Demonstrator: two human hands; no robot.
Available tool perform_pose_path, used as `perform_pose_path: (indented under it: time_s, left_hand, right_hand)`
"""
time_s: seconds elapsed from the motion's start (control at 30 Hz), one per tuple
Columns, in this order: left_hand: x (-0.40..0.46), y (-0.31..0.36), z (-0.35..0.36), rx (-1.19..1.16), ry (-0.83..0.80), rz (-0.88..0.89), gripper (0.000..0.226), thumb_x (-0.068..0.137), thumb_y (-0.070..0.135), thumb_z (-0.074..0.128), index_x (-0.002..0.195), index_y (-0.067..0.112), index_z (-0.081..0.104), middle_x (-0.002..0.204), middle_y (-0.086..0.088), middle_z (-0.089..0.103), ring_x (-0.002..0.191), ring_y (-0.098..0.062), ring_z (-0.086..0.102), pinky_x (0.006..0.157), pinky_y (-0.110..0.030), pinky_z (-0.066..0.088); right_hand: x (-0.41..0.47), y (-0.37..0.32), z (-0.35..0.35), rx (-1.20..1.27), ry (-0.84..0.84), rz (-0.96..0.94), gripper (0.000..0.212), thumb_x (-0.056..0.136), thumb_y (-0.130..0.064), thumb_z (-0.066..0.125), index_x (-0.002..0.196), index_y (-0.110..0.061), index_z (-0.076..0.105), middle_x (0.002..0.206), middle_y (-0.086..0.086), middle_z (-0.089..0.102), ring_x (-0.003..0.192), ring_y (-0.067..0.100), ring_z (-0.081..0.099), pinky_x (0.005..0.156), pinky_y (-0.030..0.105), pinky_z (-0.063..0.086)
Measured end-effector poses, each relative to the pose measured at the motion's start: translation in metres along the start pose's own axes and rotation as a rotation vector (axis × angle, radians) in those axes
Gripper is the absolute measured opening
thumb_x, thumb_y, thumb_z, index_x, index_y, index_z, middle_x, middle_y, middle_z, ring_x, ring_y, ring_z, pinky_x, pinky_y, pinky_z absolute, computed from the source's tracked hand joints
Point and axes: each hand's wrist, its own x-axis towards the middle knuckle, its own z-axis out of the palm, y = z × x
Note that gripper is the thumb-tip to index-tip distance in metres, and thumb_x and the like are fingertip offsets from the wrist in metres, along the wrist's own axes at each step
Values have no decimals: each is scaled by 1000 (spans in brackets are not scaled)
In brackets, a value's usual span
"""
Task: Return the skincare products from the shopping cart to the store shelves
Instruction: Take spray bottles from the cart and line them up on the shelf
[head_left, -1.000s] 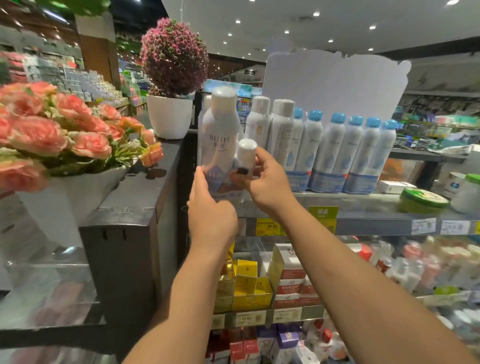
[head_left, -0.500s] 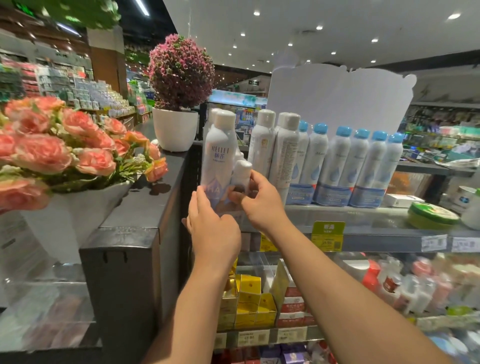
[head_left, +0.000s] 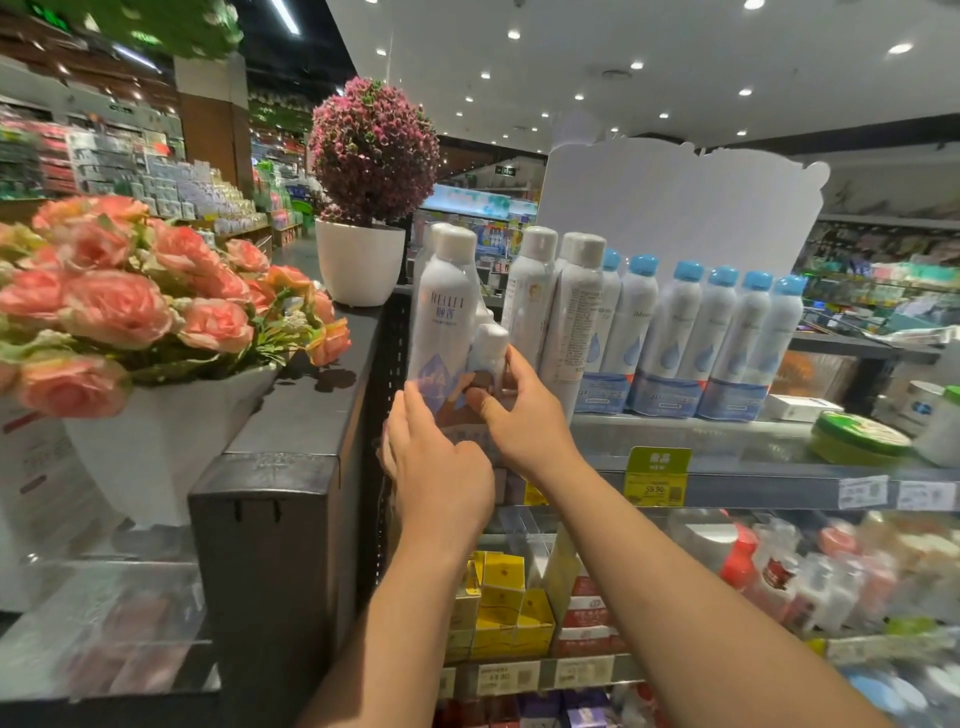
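Note:
A shrink-wrapped spray set stands at the left end of the top shelf (head_left: 753, 470): a tall white can (head_left: 445, 306) with a small white can (head_left: 487, 349) bundled at its right side. My right hand (head_left: 519, 410) grips the small can, thumb in front and fingers behind it. My left hand (head_left: 439, 478) touches the set's lower front with its fingers nearly straight. The set's base is hidden behind both hands.
More white cans (head_left: 574, 312) and a row of blue-capped cans (head_left: 722, 338) fill the shelf to the right, with a green tin (head_left: 857, 439) beyond. A dark counter (head_left: 291, 441) on the left carries pink roses (head_left: 130, 301) and a potted plant (head_left: 363, 260). Boxes (head_left: 498, 608) fill the lower shelf.
Both hands have lowered the spray set from mid-air onto the shelf's left end. The view has tilted up a little.

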Motion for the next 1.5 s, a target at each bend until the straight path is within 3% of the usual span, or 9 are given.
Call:
perform_pose_path:
  time_s: [0.17,0.37,0.73,0.83,0.93,1.07,1.2,1.4,1.5]
  left_hand:
    - [-12,-2,-2,-53,53,76,75,98,15,56,161,28,18,168,12,14,155,-13,4,127,-46,18]
    - [-29,-4,-5,-93,84,186,68,94,21,63,155,25,33,160,7,30,150,-12,15,125,-45,22]
    - [-83,-26,6,-239,-130,318,63,82,44,55,142,26,48,143,8,45,137,-7,34,118,-46,34]
    - [-104,-36,16,-253,-260,335,63,81,46,56,139,25,52,137,8,47,131,-8,39,115,-40,37]
    - [-131,-45,29,-218,-424,352,65,78,49,58,136,22,55,131,9,48,126,-12,42,108,-17,31]
    - [-181,-55,47,-167,-667,363,64,75,51,59,133,24,58,127,7,53,125,-16,46,106,-31,38]
    - [-244,-64,55,-139,-880,343,62,74,55,56,130,27,61,121,11,53,121,-15,45,102,-32,39]
    - [-342,-80,53,-16,-1225,342,70,73,61,51,132,24,60,126,9,55,130,-17,41,106,-29,32]
    - [-391,-88,42,34,-1350,403,74,73,66,50,132,23,62,131,4,61,130,-18,45,106,-29,33]
  right_hand:
    - [-16,0,-5,0,87,47,67,100,-49,60,159,-28,35,137,-9,59,126,7,52,100,25,41]
    - [-50,7,-15,39,279,33,57,99,-63,49,150,-38,48,137,-11,59,129,10,53,111,45,46]
    - [-144,15,-44,-3,407,134,40,97,-66,47,135,-56,53,140,-19,57,131,-1,51,112,42,47]
    - [-185,25,-54,-51,482,204,37,96,-64,49,131,-56,55,141,-17,59,130,-4,53,111,34,47]
    - [-235,35,-66,-38,567,313,32,100,-55,53,131,-51,58,139,-20,59,123,-13,53,104,21,45]
    - [-309,38,-84,-24,653,489,31,102,-56,51,132,-53,58,132,-26,59,117,-16,55,94,17,47]
    - [-390,30,-97,-34,814,629,24,105,-43,52,126,-53,57,114,-29,63,99,-23,57,80,5,44]
    - [-511,21,-97,-53,970,792,30,106,-37,51,136,-39,56,120,-30,55,95,-33,50,76,-4,38]
    - [-571,11,-92,-42,1019,916,30,105,-43,52,135,-44,54,121,-26,56,105,-15,55,79,3,41]
